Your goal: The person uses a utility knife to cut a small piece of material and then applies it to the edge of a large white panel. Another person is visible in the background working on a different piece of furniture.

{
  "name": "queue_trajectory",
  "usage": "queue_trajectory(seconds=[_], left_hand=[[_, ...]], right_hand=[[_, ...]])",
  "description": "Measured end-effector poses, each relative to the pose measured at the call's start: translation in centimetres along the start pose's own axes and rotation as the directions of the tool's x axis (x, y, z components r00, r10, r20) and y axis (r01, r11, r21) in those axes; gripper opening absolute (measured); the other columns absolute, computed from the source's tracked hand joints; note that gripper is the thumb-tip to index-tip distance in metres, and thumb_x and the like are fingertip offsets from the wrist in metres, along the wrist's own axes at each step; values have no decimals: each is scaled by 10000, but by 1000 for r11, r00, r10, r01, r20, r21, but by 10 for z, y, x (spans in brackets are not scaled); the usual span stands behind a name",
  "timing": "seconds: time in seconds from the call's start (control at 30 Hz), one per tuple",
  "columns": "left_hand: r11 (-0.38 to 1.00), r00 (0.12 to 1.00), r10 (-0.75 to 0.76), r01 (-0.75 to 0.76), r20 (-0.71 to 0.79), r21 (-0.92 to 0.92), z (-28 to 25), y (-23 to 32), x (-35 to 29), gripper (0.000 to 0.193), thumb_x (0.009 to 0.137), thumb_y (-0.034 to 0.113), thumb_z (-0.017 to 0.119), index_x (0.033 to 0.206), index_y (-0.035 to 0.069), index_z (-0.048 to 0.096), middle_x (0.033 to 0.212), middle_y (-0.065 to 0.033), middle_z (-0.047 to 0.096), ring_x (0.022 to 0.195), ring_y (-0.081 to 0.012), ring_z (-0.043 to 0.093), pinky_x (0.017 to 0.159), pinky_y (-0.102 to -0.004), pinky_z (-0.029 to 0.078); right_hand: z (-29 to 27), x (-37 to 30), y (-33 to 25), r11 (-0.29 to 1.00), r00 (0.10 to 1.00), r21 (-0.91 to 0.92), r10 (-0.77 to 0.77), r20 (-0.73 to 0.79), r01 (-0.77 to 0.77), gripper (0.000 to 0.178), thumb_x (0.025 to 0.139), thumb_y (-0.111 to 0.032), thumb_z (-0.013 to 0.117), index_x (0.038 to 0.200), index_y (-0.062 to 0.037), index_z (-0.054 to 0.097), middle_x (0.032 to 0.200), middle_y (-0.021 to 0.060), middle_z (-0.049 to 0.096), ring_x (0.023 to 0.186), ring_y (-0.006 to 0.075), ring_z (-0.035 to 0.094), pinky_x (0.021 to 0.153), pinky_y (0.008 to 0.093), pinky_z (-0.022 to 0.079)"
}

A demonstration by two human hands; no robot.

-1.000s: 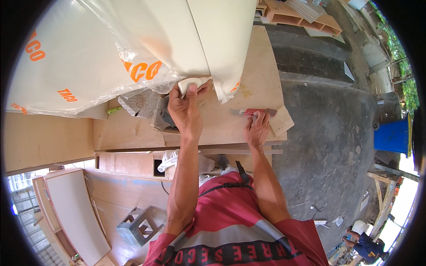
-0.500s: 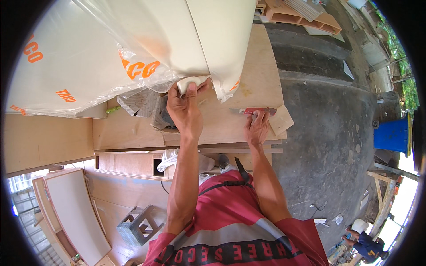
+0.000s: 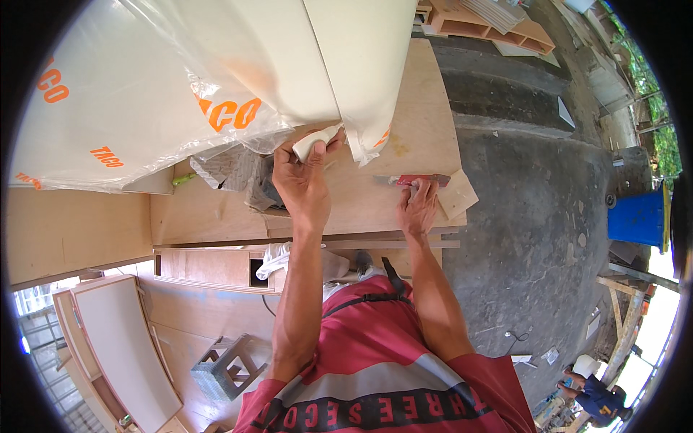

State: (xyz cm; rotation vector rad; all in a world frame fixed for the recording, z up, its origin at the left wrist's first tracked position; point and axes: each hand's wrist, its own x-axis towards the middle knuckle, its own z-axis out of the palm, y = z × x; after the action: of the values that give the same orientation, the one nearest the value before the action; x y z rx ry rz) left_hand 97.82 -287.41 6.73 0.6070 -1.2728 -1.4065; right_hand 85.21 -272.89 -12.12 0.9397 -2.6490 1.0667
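My left hand (image 3: 302, 180) is closed, pinching a curled strip of cream sheet (image 3: 315, 143) between thumb and fingers. It is at the near edge of large cream sheets (image 3: 364, 65), partly wrapped in clear plastic film with orange lettering (image 3: 155, 108). Whether the strip is still joined to a sheet, I cannot tell. Over to the right, my right hand (image 3: 417, 211) has its fingers on a red-handled cutter (image 3: 426, 180). The cutter lies low over the plywood top (image 3: 339, 206), its blade pointing left.
Crumpled grey plastic (image 3: 263, 184) and a green-handled item (image 3: 183, 178) lie left of my left hand. A loose wood piece (image 3: 458, 196) sits at the top's right edge. Below left stands a step stool (image 3: 224, 368). Far right are a blue bin (image 3: 639, 220) and another person (image 3: 599, 398).
The cream strip in my left hand has tilted more steeply, with the fingers turning slightly. My right hand and the cutter have stayed in place.
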Motion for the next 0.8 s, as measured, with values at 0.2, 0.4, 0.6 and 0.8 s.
queue_trajectory(seconds=[0.2, 0.4, 0.6, 0.8], left_hand=[[1000, 1000, 13, -13, 0, -3, -2, -7, 0, 294, 1013, 110, 662, 1200, -82, 540, 1136, -208, 688, 1003, -300, 729, 924, -402, 596], [999, 999, -14, 12, -41, -49, 4, 0, 0, 272, 1019, 101, 641, 1189, -94, 555, 1142, -189, 669, 1010, -305, 724, 922, -431, 616], [998, 998, -46, 43, -46, -50, 7, 8, 2, 241, 1019, 87, 636, 1162, -99, 577, 1127, -176, 664, 1013, -318, 723, 911, -429, 624], [999, 997, -36, 36, -73, -3, 9, 14, 5, 256, 1013, 93, 652, 1145, -112, 574, 1085, -192, 681, 961, -325, 742, 884, -418, 624]], right_hand=[[0, 0, 1, 1000, 1000, 4, 8, 9, -8, 277, 872, -135, 672, 1096, -70, 523, 1056, 169, 554, 922, 403, 605, 817, 504, 482], [1, -1, 1, 1000, 1000, -15, -7, 6, 7, 282, 870, -136, 676, 1098, -72, 523, 1060, 165, 555, 921, 401, 605, 815, 502, 481], [0, -1, 1, 1000, 1000, -7, -1, 17, 1, 289, 868, -138, 681, 1101, -73, 523, 1061, 160, 556, 917, 400, 603, 813, 501, 478], [3, -1, 4, 1000, 1000, -4, -9, 10, 9, 288, 873, -152, 688, 1100, -70, 531, 1066, 164, 558, 920, 397, 605, 813, 501, 479]])
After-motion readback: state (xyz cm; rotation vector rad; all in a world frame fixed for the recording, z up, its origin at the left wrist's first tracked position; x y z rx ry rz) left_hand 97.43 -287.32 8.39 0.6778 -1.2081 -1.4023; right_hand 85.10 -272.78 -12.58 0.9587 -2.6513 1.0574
